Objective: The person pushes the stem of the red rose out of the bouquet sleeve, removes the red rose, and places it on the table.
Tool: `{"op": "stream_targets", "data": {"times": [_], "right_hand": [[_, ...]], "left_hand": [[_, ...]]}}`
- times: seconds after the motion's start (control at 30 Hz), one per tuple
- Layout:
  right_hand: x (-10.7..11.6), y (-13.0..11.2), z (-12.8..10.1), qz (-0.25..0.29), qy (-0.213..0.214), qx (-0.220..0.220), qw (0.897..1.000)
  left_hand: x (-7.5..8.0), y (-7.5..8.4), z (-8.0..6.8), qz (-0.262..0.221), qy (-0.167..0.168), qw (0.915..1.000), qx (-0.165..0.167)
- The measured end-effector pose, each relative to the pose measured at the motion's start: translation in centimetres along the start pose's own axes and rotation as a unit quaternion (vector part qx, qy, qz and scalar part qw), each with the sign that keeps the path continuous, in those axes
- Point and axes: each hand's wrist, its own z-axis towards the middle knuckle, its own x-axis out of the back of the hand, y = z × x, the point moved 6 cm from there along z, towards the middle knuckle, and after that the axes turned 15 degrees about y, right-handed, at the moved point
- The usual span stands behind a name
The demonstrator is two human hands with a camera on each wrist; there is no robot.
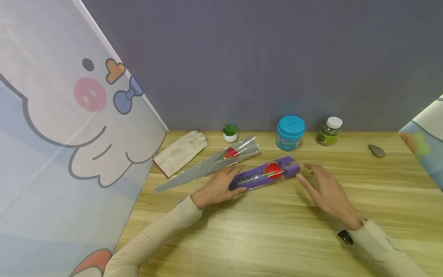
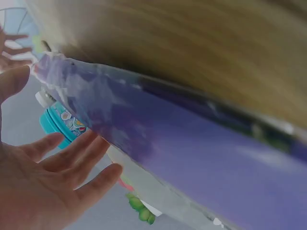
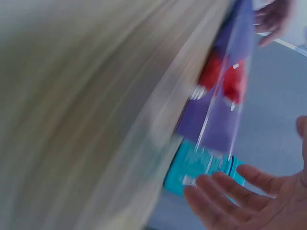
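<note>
A red rose in a purple sleeve (image 1: pixel 264 175) lies across the wooden table (image 1: pixel 263 238). My left hand (image 1: pixel 225 181) rests on the sleeve's narrow left end with straight, spread fingers; the left wrist view shows the same hand (image 2: pixel 62 163) flat beside the purple sleeve (image 2: pixel 192 143). My right hand (image 1: pixel 313 177) hovers with straight fingers just off the sleeve's wide right end, its thumb close to or touching the rim. In the blurred right wrist view, this hand (image 3: pixel 249 196) is apart from the red bloom (image 3: pixel 225 79). A second rose in a clear sleeve (image 1: pixel 214 163) lies just behind.
A white glove (image 1: pixel 181 152), a tiny potted plant (image 1: pixel 230 132), a teal jar (image 1: pixel 290 132), a white-lidded glass jar (image 1: pixel 328 131) and a grey stone (image 1: pixel 376 151) line the back. Cartoon-printed sheets hang at the left (image 1: pixel 69 134) and right (image 1: pixel 427 142).
</note>
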Motion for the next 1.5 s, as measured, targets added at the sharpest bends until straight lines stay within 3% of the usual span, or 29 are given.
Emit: {"op": "stream_targets", "data": {"times": [0.13, 0.23, 0.3, 0.4, 0.5, 0.7, 0.8, 0.9, 1.07, 1.2, 1.33, 1.5], "right_hand": [[-0.6, -0.2, -0.1, 0.087, -0.021, -0.058, 0.994], [-1.5, -0.4, -0.2, 0.166, -0.059, -0.118, 0.977], [-2.5, -0.5, -0.5, 0.237, -0.101, -0.177, 0.95], [-4.3, -0.9, -1.1, 0.33, -0.161, -0.267, 0.891], [-5.9, -1.5, -1.8, 0.379, -0.206, -0.319, 0.844], [-7.7, -2.3, -2.8, 0.452, -0.24, -0.354, 0.783], [-8.2, -2.5, -2.9, 0.493, -0.235, -0.378, 0.748], [-8.7, -2.8, -2.8, 0.521, -0.234, -0.39, 0.723], [-9.3, -3.1, -2.4, 0.548, -0.233, -0.402, 0.696], [-9.3, -3.2, -2.3, 0.559, -0.233, -0.41, 0.682], [-9.2, -3.2, -2.4, 0.553, -0.228, -0.407, 0.69], [-9.0, -3.3, -2.4, 0.536, -0.204, -0.395, 0.718]], "left_hand": [[0.2, -0.2, 0.2, -0.044, -0.009, 0.9987, 0.024], [0.2, -0.5, 0.3, -0.079, -0.023, 0.9957, 0.043], [0.1, -0.7, 0.3, -0.105, -0.035, 0.9923, 0.057], [-0.2, -1.1, 0.3, -0.147, -0.052, 0.9846, 0.079], [-0.4, -1.4, 0.4, -0.175, -0.067, 0.9778, 0.094], [-0.4, -1.6, 0.6, -0.209, -0.088, 0.9663, 0.122], [-0.5, -1.7, 0.8, -0.213, -0.088, 0.9653, 0.123], [-0.7, -1.8, 1.0, -0.21, -0.083, 0.9677, 0.113], [-1.1, -1.5, 1.1, -0.21, -0.082, 0.9691, 0.1], [-1.3, -1.4, 1.0, -0.226, -0.08, 0.9654, 0.102], [-1.3, -1.1, 1.1, -0.245, -0.074, 0.9607, 0.108], [-1.0, -0.7, 1.0, -0.275, -0.072, 0.9497, 0.132]]}}
